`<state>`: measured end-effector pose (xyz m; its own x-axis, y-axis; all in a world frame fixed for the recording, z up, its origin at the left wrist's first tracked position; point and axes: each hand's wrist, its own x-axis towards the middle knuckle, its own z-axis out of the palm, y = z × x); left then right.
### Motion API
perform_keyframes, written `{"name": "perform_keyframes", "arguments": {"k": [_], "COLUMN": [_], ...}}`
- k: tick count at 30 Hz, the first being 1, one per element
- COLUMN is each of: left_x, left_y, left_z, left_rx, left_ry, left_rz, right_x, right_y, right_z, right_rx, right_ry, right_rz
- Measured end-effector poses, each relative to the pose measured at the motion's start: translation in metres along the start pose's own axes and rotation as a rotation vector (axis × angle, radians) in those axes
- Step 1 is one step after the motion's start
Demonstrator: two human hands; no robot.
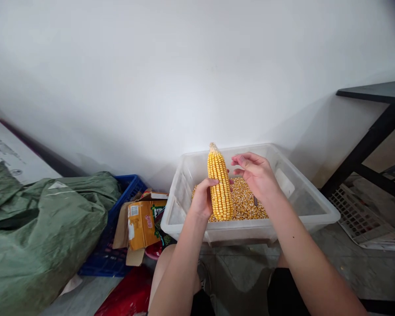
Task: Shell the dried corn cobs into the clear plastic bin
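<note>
My left hand (203, 197) is wrapped round a corn cob (220, 186), full of yellow kernels and nearly upright with its pale tip on top. Just to the right of the cob is my right hand (255, 173), apart from it, with thumb and fingertips drawn together. Whether anything small sits in that pinch is hidden. Below both hands stands a clear plastic bin (250, 224), holding a layer of loose corn kernels (245, 202). A small dark object (256, 201) pokes out of the kernels by my right wrist; its kind cannot be made out.
A white wall (197, 74) rises behind the bin. To the left are a blue crate (108, 245), a green sheet (52, 228), an orange carton (145, 224) and a red bag (128, 294). At right stand a black-framed table (375, 92) and a white basket (358, 219).
</note>
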<state>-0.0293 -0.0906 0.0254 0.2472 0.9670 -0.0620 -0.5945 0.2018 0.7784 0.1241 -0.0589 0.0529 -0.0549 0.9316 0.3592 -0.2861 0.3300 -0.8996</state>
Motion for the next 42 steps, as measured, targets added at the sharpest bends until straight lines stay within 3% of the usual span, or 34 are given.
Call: {"name": "perform_keyframes", "arguments": {"k": [5,8,10,15,18,21,24,27,31,35,38,40,42], "left_x": [0.000,0.000,0.001,0.002,0.001,0.001,0.001,0.001,0.001,0.001,0.002,0.003,0.004], "left_y": [0.006,0.010,0.012,0.014,0.014,0.014,0.014,0.016,0.017,0.018,0.017,0.018,0.018], "left_z": [0.000,-0.001,-0.003,-0.004,-0.003,-0.004,-0.008,-0.011,-0.012,-0.010,-0.007,-0.004,-0.001], "left_rx": [-0.103,-0.153,-0.162,-0.147,-0.144,-0.150,-0.184,-0.216,-0.220,-0.214,-0.187,-0.173,-0.169], "left_ry": [0.053,0.072,0.087,0.139,0.165,0.180,0.153,0.124,0.139,0.143,0.231,0.293,0.337], "left_rz": [0.089,0.128,0.155,0.212,0.233,0.240,0.238,0.246,0.245,0.251,0.303,0.339,0.346], "right_x": [-0.002,-0.006,-0.009,-0.022,-0.027,-0.025,-0.021,-0.019,-0.021,-0.023,-0.027,-0.031,-0.035], "right_y": [-0.003,0.003,0.008,0.009,0.002,-0.004,-0.004,0.004,0.015,0.012,0.001,-0.005,-0.006], "right_z": [-0.017,-0.016,-0.010,0.010,0.013,0.006,-0.005,-0.011,-0.008,-0.007,-0.006,0.001,0.011], "right_rx": [-0.341,-0.376,-0.372,-0.420,-0.203,-0.004,-0.194,-0.400,-0.392,-0.320,-0.180,-0.208,-0.385], "right_ry": [-0.303,-0.425,-0.409,-0.298,-0.352,-0.370,-0.358,-0.436,-0.573,-0.633,-0.669,-0.578,-0.431], "right_rz": [0.137,0.201,0.181,-0.040,-0.065,-0.022,0.109,0.260,0.326,0.276,0.187,0.065,-0.125]}}
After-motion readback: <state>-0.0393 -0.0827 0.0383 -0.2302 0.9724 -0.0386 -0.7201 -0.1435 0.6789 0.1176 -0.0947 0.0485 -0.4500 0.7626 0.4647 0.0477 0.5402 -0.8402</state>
